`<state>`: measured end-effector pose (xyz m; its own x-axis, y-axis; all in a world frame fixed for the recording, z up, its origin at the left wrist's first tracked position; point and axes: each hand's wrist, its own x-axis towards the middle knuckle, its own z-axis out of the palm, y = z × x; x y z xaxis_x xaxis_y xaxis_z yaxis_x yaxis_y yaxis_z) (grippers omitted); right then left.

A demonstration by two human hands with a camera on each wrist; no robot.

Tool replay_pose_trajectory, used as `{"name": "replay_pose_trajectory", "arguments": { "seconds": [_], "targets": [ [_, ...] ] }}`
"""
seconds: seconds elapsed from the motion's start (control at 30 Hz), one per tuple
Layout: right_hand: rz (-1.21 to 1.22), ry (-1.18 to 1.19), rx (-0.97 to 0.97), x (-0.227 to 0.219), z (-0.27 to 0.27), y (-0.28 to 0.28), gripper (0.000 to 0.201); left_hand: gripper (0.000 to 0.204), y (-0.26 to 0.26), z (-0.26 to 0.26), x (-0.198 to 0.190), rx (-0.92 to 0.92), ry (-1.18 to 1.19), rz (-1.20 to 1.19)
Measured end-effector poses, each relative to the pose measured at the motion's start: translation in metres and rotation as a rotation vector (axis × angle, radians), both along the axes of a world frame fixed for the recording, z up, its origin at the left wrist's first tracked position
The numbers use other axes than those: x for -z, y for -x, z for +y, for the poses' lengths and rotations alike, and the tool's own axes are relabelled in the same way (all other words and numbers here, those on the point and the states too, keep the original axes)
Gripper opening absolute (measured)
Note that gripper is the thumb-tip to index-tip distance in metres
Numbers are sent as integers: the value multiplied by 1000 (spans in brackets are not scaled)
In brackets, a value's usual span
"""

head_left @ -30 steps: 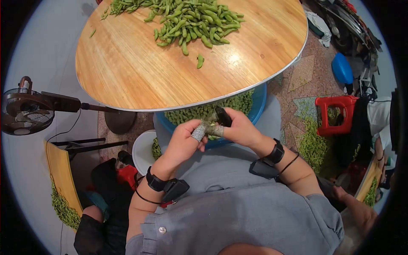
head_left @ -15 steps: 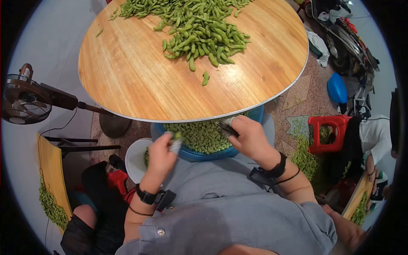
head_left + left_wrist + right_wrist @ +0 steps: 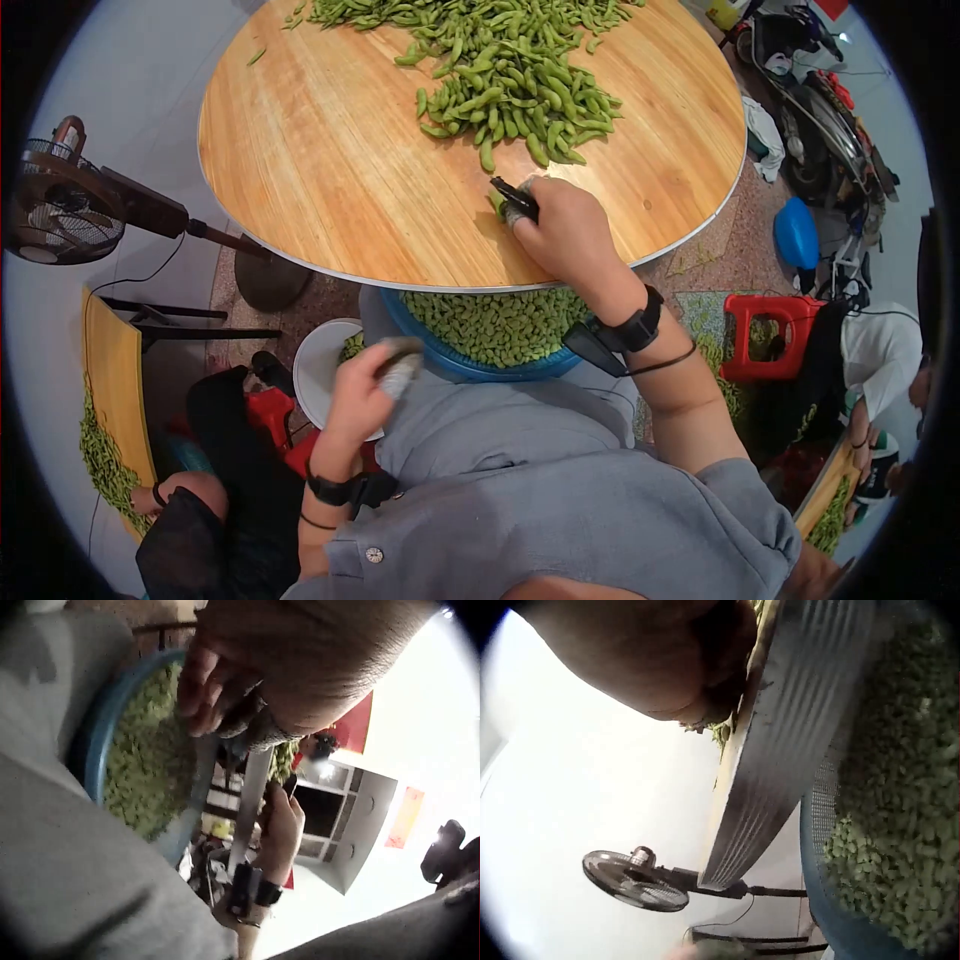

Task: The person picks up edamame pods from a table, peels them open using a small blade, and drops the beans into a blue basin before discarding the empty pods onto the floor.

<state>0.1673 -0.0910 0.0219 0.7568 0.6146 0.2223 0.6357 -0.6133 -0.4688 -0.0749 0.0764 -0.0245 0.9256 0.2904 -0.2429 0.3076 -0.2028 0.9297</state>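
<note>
Over the wooden table, the right hand grips a small black tool, its fingertips beside a single green pod. A heap of green pods lies just beyond. Low at the left, the left hand is blurred beside a white bucket, grey wrapping on its thumb. In the left wrist view that hand has loosely bent fingers, with no pod visible in them. Under the table edge stands a blue basin of shelled green beans.
A fan stands at the left. At the right are a red stool, a blue basin-like object and a parked motorbike. Other people sit at both sides by wooden tables bearing pods. More pods lie on the floor near the stool.
The hands have parted. The right hand has moved up from the basin onto the table with the black tool; the left has shifted left to the white bucket, and its green pod is no longer visible.
</note>
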Motion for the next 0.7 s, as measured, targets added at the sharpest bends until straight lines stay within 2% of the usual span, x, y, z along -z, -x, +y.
{"name": "replay_pose_trajectory", "arguments": {
  "seconds": [0.03,0.07,0.13,0.27,0.33,0.37,0.43,0.47,0.57,0.6,0.63,0.67,0.7],
  "targets": [
    [39,-36,1,0,-5,2,19,25,-16,-13,-14,40,189,-33],
    [40,-29,0,-1,-9,3,19,25,-28,-22,-19,40,197,-33],
    [218,-81,60,-4,-17,4,20,24,-50,-35,-24,139,348,-26],
    [223,-118,88,-8,-15,2,21,22,-74,-46,-22,227,396,-34],
    [11,-199,26,-4,-1,3,20,20,-80,-48,-16,258,506,-26],
    [10,-204,24,-1,6,5,20,20,-80,-48,-15,256,501,-26],
    [-97,-55,90,5,18,11,21,21,-78,-47,-15,245,570,3],
    [-101,-59,93,8,19,13,21,21,-76,-46,-13,249,566,1],
    [-49,-103,-94,10,16,19,16,20,-63,-37,-5,167,630,8],
    [-55,-97,-100,8,13,24,16,25,-59,-34,-3,57,831,33],
    [34,-135,-225,7,9,31,15,32,-57,-32,-1,-55,1034,60],
    [127,-171,-348,5,6,39,14,32,-57,-31,0,-59,1041,56],
    [260,-178,-473,-1,4,48,13,38,-56,-30,1,-123,1221,63]
  ]
}}
